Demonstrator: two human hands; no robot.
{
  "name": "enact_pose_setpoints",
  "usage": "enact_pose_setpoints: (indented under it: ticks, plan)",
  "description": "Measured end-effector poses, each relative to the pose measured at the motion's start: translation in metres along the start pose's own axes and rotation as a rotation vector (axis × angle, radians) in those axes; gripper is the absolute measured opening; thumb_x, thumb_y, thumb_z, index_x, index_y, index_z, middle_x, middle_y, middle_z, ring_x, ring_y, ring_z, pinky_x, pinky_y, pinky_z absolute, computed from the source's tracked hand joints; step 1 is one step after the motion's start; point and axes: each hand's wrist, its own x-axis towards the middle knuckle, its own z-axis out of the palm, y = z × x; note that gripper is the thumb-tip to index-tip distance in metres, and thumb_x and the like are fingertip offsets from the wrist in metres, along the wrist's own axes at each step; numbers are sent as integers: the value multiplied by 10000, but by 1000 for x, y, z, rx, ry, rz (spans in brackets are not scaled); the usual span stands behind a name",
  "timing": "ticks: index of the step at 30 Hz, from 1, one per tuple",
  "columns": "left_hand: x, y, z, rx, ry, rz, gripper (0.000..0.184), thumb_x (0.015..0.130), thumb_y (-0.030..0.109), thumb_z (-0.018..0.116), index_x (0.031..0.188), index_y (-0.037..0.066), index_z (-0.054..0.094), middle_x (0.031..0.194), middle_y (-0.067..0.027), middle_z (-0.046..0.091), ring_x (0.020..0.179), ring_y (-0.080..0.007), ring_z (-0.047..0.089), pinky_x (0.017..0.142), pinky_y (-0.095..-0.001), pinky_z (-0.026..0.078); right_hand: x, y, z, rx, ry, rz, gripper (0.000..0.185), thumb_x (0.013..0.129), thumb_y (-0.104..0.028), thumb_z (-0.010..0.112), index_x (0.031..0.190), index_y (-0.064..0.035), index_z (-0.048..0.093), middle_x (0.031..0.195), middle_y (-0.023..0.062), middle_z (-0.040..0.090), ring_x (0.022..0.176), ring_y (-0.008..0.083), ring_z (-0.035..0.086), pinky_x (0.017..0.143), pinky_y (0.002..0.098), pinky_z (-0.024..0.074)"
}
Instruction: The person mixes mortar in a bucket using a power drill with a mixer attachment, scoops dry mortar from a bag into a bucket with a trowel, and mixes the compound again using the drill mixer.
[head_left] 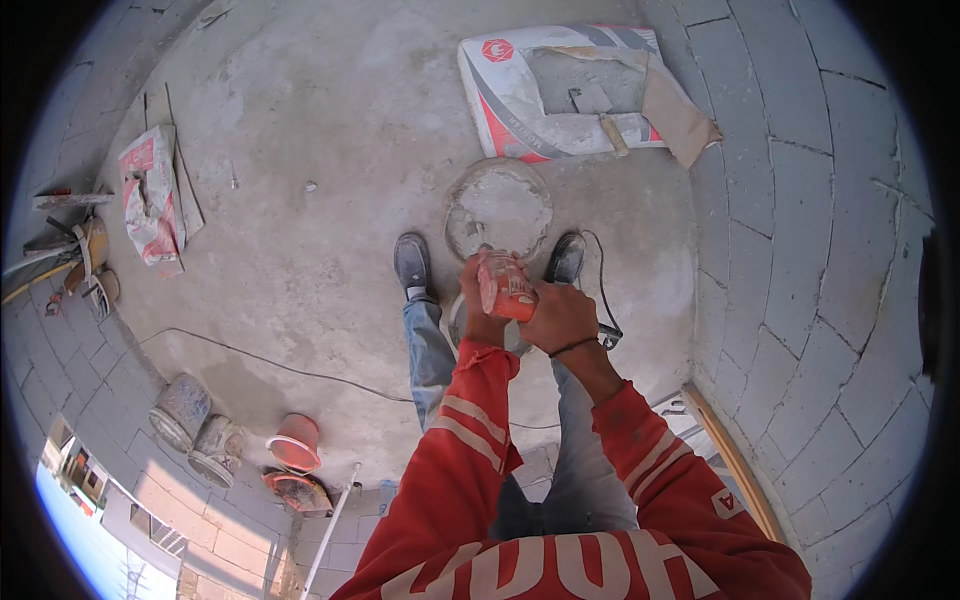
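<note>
Both my hands are wrapped round a dusty red power drill [508, 288], held between my legs. My left hand [480, 308] closes on its left side, and my right hand [562, 318] grips its right side. The drill's front end points at a round bucket [452, 232] of pale grey wet mix [510, 195], standing just beyond my shoes. My hands hide part of the shaft, and I cannot tell how deep it reaches. A second round rim [458, 325] shows partly beneath my forearms. A black cord [606, 275] curves beside my right shoe.
A torn-open bag of grey powder [500, 95] lies ahead, a scraper [612, 132] resting on it. Block walls [800, 220] rise at both sides. Buckets [182, 405] and a red tub [296, 440] stand back left. A cable [270, 362] crosses the floor; another torn bag [150, 190] lies left.
</note>
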Motion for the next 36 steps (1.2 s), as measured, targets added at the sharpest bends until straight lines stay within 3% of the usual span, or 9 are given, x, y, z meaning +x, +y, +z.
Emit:
enact_pose_setpoints:
  ticks: [16,19,22,31,36]
  plan:
    - [-7,-12,18,2,90,-2,512,928,456,623,1046,-42,637,873,-188,694,787,-347,688,705,-444,602,-7,20,16,-28,27,16,294,666,-262,801,872,-85,689,830,179,735,818,416,727,724,531,589]
    - [-8,-12,16,19,29,-12,492,963,440,601,1114,-28,600,978,-176,672,873,-331,689,767,-414,612,-6,22,17,-21,45,7,295,660,-256,805,874,-88,691,829,174,735,816,413,728,718,527,589]
    - [-7,-12,16,-14,91,-44,522,920,455,625,1060,-48,630,888,-186,694,781,-347,684,696,-436,595,-6,23,15,-20,42,-1,291,664,-254,806,874,-87,692,822,171,734,807,410,729,710,524,588]
    - [-10,-22,23,-6,138,96,457,934,419,620,1066,-18,627,882,-176,689,785,-340,687,688,-433,593,-7,25,14,-10,37,-13,270,700,-267,797,864,-80,690,800,176,726,777,409,729,689,528,585]
    - [-11,-19,19,-20,64,9,485,946,438,597,1062,-31,639,884,-173,693,784,-331,688,685,-423,591,-9,23,16,3,67,-7,266,705,-272,799,843,-75,685,792,173,728,764,409,729,678,529,584]
